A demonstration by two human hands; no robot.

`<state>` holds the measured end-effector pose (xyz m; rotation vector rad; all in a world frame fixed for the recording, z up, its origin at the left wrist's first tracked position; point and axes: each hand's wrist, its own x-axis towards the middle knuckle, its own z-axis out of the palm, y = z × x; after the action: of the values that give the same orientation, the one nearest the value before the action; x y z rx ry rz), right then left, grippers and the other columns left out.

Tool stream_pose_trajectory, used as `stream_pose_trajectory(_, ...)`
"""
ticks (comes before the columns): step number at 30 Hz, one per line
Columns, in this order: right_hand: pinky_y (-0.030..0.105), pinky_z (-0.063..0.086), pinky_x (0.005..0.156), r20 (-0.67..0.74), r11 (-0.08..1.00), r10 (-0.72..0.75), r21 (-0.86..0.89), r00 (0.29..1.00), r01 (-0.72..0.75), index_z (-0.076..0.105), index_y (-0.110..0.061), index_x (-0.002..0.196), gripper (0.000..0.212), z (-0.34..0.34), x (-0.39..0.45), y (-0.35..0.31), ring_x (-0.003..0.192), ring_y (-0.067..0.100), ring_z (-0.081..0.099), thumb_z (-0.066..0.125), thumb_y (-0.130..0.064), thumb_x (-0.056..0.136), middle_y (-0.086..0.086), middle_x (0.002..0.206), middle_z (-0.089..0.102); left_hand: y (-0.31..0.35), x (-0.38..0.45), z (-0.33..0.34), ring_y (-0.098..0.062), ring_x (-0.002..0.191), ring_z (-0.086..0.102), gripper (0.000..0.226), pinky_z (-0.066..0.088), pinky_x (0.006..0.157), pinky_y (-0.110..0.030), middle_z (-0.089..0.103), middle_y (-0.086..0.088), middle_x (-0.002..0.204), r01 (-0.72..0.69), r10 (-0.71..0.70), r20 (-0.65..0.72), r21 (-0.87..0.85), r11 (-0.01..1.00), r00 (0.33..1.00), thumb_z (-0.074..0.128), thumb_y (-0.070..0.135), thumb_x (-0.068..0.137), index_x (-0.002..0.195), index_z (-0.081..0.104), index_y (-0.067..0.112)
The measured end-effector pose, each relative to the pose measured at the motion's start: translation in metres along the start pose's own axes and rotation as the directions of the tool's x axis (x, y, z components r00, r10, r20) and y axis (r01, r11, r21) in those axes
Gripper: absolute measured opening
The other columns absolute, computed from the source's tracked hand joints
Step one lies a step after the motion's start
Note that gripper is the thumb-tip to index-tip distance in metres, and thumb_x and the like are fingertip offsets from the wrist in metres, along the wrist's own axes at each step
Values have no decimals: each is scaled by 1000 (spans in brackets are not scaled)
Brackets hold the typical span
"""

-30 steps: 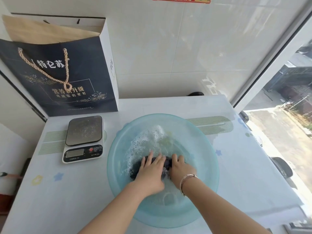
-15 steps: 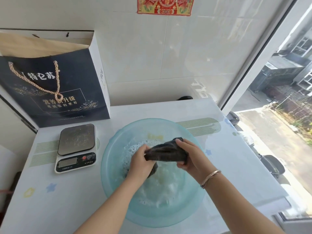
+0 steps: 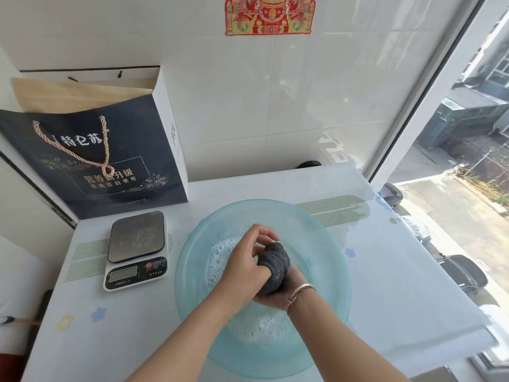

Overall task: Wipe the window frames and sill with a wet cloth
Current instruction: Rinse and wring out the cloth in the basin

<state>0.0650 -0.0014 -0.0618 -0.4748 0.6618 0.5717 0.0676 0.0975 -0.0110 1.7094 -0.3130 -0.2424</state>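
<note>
Dark grey cloth [image 3: 274, 267], soaked, soft, heavy: left hand [image 3: 245, 267] and right hand [image 3: 278, 295] clench it bunched over basin [image 3: 330, 271]; grip the bulk.

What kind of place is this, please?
Probably a home kitchen or balcony nook beside a window: white tiled wall, a kitchen scale on the covered counter, and a basin of soapy water.

I see white tiled wall [image 3: 234, 106] with red paper decoration [image 3: 270, 15]; window [image 3: 468, 133] at right, bright daylight; patterned white table [image 3: 399, 271].
</note>
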Motion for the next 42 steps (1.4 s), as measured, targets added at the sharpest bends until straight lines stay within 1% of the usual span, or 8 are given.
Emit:
stream_pose_trajectory(4, 27, 55, 54, 131, 1000, -2, -4, 991, 3, 68, -12, 88, 56, -2, -2, -2, 66, 23, 69, 48, -65, 83, 7, 77, 69, -8, 3, -16, -8, 85, 58, 47, 46, 78, -15, 64, 6, 90, -35, 34, 12, 90, 995, 999, 36, 1, 51, 86, 62, 18)
stream_pose_trajectory(10, 15, 36, 43, 278, 788, 147, -613, 949, 58, 67, -20, 95, 57, -16, -6, -20, 58, 8, 53, 59, -71, 69, 1, 87, 67, -31, 21, -41, -9, 89, 54, 40, 49, 80, -31, 55, 12, 90, -124, 60, 144, 489, 863, 988, 39, 5, 57, 86, 61, 21)
stream_pose_trajectory(18, 19, 41, 46, 22, -2, 51, -1000, 998, 22, 54, -19, 65, 22, 4, -4, -31, 44, 11, 49, 68, -19, 82, -4, 54, 54, -32, 40, -31, -33, 81, 56, 15, 37, 62, -30, 56, -11, 85, -35, -325, 216, 874, 484, 921, 44, 1, 73, 71, 48, 14)
stream_pose_trajectory(23, 24, 36, 49, 134, -592, -244, -805, 960, -38, 43, -17, 58, 34, 5, 0, -21, 54, 22, 45, 55, -34, 84, 0, 53, 44, -42, 48, -24, -28, 63, 47, 18, 26, 50, -25, 47, -12, 65, 170, -559, 115, 886, 432, 821, 45, 3, 75, 59, 42, 10)
stream_pose_trajectory(26, 27, 39, 57, 245, -730, -378, -672, 893, -125, 50, -17, 72, 28, -1, 1, -15, 65, 24, 52, 49, -39, 89, 2, 67, 54, -46, 45, -23, -18, 45, 32, 20, 23, 44, -21, 40, -8, 56, 348, -730, 117, 820, 453, 673, 37, 2, 84, 70, 51, 6)
stream_pose_trajectory(31, 23, 33, 46, 149, -543, -468, -827, 871, -150, 46, -15, 64, 24, -9, 10, -16, 59, 23, 49, 50, -25, 85, 2, 61, 49, -47, 42, -27, -16, 46, 31, 20, 25, 44, -18, 45, -7, 60, 532, -690, 121, 547, 646, 714, 33, 2, 83, 70, 44, 13)
stream_pose_trajectory(37, 18, 26, 38, -60, 86, -356, -996, 932, -31, 38, -16, 58, 29, 1, 5, -35, 36, 14, 32, 56, -6, 78, 1, 46, 36, -36, 32, -39, -16, 79, 58, 29, 51, 64, -21, 56, -2, 107, 370, -400, 163, 185, 910, 902, 55, 5, 88, 111, 53, 21)
stream_pose_trajectory(42, 18, 22, 39, -165, 338, -124, -934, 978, -115, 32, -19, 59, 36, 6, 5, -41, 36, 12, 26, 52, -2, 84, -2, 45, 29, -28, 24, -50, -19, 88, 63, 52, 52, 78, -24, 54, -1, 118, 221, -233, 226, 76, 972, 946, 72, 6, 79, 119, 50, 30)
